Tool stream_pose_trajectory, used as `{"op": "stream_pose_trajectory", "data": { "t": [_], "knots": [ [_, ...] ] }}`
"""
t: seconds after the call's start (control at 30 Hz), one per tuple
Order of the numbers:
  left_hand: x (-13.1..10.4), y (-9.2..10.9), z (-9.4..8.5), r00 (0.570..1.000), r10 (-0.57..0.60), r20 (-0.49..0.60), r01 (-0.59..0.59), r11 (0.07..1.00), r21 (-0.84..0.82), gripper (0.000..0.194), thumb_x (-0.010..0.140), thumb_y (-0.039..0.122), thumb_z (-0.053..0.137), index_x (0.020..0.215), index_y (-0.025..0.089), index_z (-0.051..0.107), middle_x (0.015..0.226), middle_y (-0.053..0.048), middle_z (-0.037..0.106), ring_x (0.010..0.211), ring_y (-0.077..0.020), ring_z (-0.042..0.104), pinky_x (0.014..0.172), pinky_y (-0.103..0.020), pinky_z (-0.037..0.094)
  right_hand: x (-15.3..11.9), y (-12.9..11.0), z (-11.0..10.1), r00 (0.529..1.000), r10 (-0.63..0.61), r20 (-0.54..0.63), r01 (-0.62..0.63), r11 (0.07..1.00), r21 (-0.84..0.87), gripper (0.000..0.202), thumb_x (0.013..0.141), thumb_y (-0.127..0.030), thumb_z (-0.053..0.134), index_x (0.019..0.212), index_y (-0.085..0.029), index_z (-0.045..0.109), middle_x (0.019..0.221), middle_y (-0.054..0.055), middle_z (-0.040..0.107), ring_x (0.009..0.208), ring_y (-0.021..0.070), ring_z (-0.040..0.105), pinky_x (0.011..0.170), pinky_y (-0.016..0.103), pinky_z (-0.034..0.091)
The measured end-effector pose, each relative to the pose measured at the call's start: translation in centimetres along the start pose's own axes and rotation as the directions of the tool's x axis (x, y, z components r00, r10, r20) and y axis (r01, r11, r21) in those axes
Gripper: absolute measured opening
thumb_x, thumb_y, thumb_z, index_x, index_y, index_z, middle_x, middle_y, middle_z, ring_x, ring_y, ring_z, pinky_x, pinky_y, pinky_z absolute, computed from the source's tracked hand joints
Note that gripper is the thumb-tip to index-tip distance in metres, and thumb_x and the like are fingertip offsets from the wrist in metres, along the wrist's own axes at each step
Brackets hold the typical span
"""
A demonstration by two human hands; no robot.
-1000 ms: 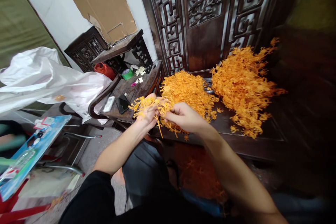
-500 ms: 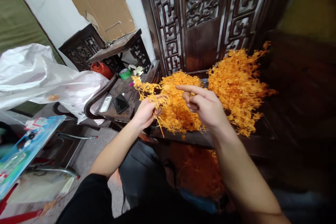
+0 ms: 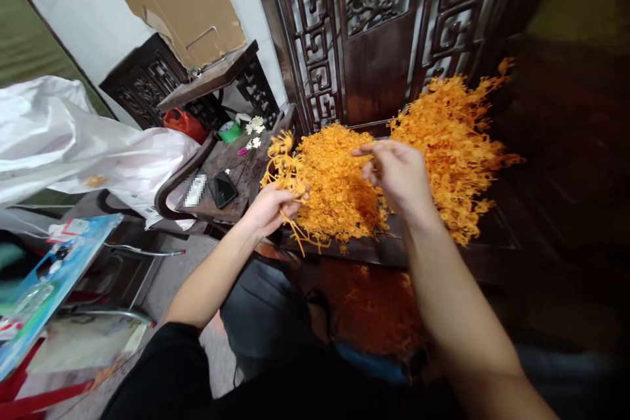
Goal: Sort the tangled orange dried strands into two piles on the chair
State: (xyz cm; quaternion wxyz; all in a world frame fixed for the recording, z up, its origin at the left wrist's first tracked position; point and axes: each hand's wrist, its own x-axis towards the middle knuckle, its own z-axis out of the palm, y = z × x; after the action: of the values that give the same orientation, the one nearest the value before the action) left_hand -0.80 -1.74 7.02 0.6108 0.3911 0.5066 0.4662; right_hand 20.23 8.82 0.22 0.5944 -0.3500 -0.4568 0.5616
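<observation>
My left hand (image 3: pixel 275 210) is closed around the stems of a branching orange plastic-looking sprig (image 3: pixel 283 161). Its blossom-like tips rise above the fingers, and thin stems poke out below them. My right hand (image 3: pixel 401 174) hovers over the gap between two orange heaps, index finger stretched to the left and the other fingers partly curled, with nothing visible in it. Close behind both hands lies a heap of similar orange sprigs (image 3: pixel 337 177). A second, taller heap (image 3: pixel 455 151) sits to the right, partly behind my right hand.
The heaps rest on a dark wooden bench with a carved back (image 3: pixel 377 72). On a side table to the left are a phone (image 3: pixel 223 190), green tape (image 3: pixel 229 131) and a red bag (image 3: pixel 184 125). A white plastic bag (image 3: pixel 98 138) and a blue folding table (image 3: pixel 63 275) stand farther left.
My right hand has shifted right, away from the left hand. The sprig in my left hand has turned more upright, its tips moving right. The view has shifted slightly.
</observation>
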Motion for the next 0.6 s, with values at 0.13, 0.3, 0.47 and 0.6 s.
{"op": "stream_pose_trajectory", "data": {
  "t": [0.13,0.3,0.47,0.6],
  "knots": [
    [1.0,0.0,0.1,0.995,0.053,-0.079,-0.056,0.998,-0.025,0.031,0.068,0.028,0.082,0.089,0.009,0.071,0.077,-0.004,0.071,0.041,-0.0006,0.038,0.041,-0.019,0.027,-3.6,-1.2,2.9,0.941,-0.196,0.275,0.266,0.931,-0.249,0.04,0.104,-0.038,0.047,0.135,-0.019,0.062,0.105,0.009,0.073,0.067,0.0143,0.062,0.06,0.031,0.048],
    [1.0,-0.6,0.9,0.989,0.111,-0.102,-0.107,0.993,0.048,0.027,0.065,0.026,0.083,0.07,0.014,0.06,0.054,0.005,0.053,0.041,-0.0027,0.041,0.041,-0.017,0.029,-5.2,-1.7,4.6,0.697,-0.444,0.564,0.699,0.597,-0.394,0.045,0.104,-0.042,0.055,0.138,-0.015,0.064,0.111,0.012,0.072,0.094,0.0209,0.067,0.082,0.034,0.052],
    [1.2,-0.9,0.4,0.983,0.128,-0.128,-0.113,0.987,0.116,0.03,0.065,0.028,0.085,0.075,0.014,0.06,0.054,0.007,0.052,0.038,-0.002,0.036,0.038,-0.018,0.022,-5.1,-0.1,4.5,0.524,-0.679,0.514,0.848,0.359,-0.39,0.014,0.101,-0.023,0.056,0.105,-0.019,0.069,0.082,0.004,0.065,0.069,0.0147,0.06,0.06,0.028,0.044],
    [2.1,-0.3,-1.4,0.942,0.21,-0.263,-0.175,0.973,0.151,0.035,0.066,0.033,0.087,0.075,0.014,0.06,0.059,0.005,0.057,0.038,-0.0009,0.034,0.037,-0.018,0.018,-6.8,-0.6,4.3,0.521,-0.83,0.2,0.85,0.484,-0.208,0.007,0.101,-0.026,0.057,0.1,-0.023,0.064,0.076,0.003,0.061,0.07,0.0162,0.059,0.06,0.031,0.047]
  ]
}}
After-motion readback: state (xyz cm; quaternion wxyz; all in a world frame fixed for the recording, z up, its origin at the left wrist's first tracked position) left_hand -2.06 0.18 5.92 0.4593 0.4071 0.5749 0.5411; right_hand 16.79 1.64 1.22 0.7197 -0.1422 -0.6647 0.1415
